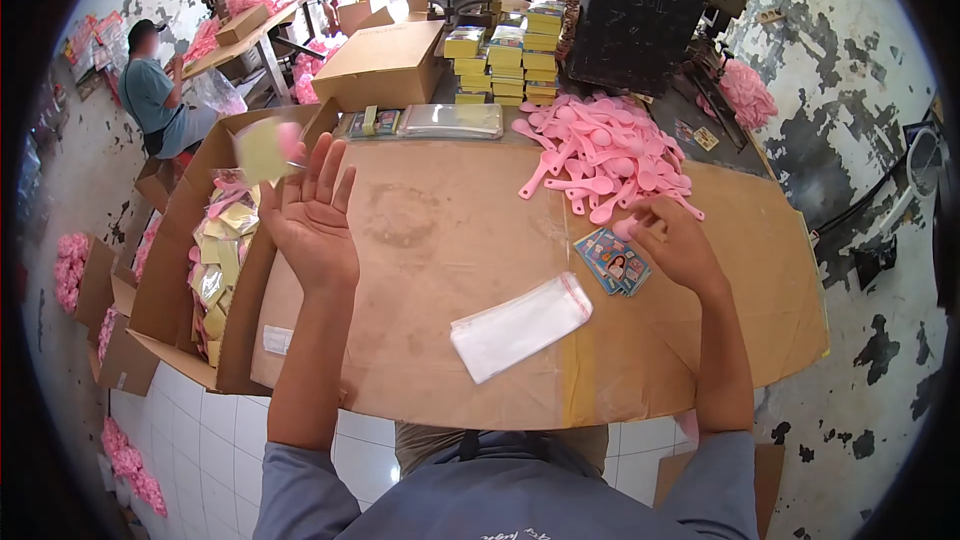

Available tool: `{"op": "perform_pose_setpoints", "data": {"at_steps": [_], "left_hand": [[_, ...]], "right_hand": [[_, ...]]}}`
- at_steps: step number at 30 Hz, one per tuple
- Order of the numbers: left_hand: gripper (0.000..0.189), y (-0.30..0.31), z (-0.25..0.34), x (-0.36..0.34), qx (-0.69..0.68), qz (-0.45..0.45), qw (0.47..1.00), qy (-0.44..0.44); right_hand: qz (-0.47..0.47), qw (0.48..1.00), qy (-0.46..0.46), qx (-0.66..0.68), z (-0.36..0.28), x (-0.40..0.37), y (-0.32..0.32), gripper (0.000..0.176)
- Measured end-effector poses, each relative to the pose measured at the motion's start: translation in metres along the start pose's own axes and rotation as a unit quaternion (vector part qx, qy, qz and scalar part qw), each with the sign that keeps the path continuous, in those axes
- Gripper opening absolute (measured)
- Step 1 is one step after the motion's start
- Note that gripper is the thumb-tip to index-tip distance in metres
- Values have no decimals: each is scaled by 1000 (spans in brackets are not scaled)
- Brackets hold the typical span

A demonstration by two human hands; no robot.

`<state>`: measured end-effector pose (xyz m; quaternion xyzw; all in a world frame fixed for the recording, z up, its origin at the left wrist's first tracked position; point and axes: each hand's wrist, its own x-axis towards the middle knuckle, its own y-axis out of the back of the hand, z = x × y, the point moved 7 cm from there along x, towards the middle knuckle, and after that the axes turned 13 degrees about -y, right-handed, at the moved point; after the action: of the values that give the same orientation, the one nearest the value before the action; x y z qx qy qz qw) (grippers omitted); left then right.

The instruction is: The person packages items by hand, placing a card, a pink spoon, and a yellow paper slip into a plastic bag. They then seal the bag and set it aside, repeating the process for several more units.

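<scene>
My left hand (312, 225) is raised beside the open carton, palm up and fingers spread. Just past its fingertips, a blurred packet (262, 152) with a pale yellow card and something pink is in the air above the carton. My right hand (675, 245) has its fingers curled around a pink plastic spoon (626, 228), mostly hidden by them. Under that hand lies a small stack of colourful printed cards (612, 262). A large heap of pink spoons (610, 155) is just beyond it. Between my arms rests a stack of clear plastic bags (522, 328).
The open carton (245, 340) at left holds many packets (215, 270). Behind the cardboard-covered table (420, 240) stand a closed box (380, 65), stacks of yellow-edged cards (507, 65) and a black machine (635, 20). A person (155, 95) sits at the far left.
</scene>
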<state>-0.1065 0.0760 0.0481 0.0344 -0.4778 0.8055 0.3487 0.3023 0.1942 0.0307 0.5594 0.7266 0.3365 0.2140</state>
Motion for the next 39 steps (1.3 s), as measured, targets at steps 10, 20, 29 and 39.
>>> {"op": "perform_pose_setpoints", "data": {"at_steps": [10,20,29,39], "left_hand": [[28,-40,-92,-137,467,-581,665,-45],[14,-25,-105,-131,402,-516,740,158],[31,-29,-91,-118,138,-379,860,311],[34,-29,-95,-138,180,-399,836,332]], "right_hand": [[-91,990,-102,14,62,2,-22,32],[-196,949,73,237,-8,-28,-43,16],[-120,975,100,161,-19,-31,-72,18],[3,937,58,344,-19,-31,-54,24]]}}
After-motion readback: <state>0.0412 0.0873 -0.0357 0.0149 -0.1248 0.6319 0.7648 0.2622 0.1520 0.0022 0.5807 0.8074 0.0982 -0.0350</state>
